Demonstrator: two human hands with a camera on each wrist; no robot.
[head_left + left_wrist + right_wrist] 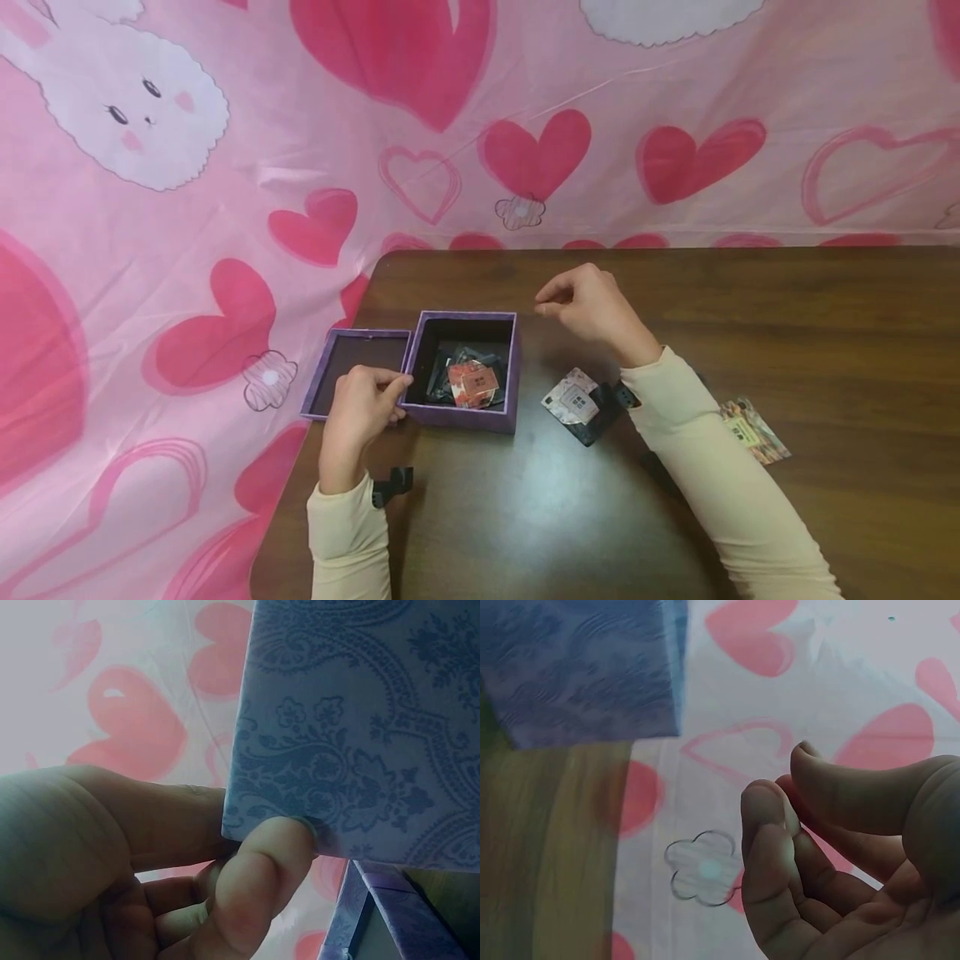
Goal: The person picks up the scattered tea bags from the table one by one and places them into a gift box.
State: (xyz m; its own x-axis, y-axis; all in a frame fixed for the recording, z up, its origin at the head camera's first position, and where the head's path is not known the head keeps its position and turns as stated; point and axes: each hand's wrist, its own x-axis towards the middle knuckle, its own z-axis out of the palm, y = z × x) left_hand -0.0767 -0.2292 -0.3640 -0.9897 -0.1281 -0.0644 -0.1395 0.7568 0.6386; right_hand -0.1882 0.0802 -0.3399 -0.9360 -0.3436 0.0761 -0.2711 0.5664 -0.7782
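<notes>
My left hand (363, 408) pinches the near left corner of a purple patterned box (465, 417); in the left wrist view its thumb and index finger meet at the corner of the patterned side (330, 750). Inside the box lie a flat red-printed packet (474, 382) and several dark ones under it. My right hand (592, 308) is held above the table to the box's right, fingers loosely bent and thumb close to the fingertips (763, 802), with nothing between them. Below that hand lies a white floral packet (573, 398), partly over a dark one (594, 427).
A shallow purple lid (352, 375) with a dark inside lies left of the box, at the table's left edge. Another printed packet (753, 432) lies beyond the right sleeve on the wooden table (525, 517). Pink heart-patterned cloth (450, 183) hangs behind and at the left.
</notes>
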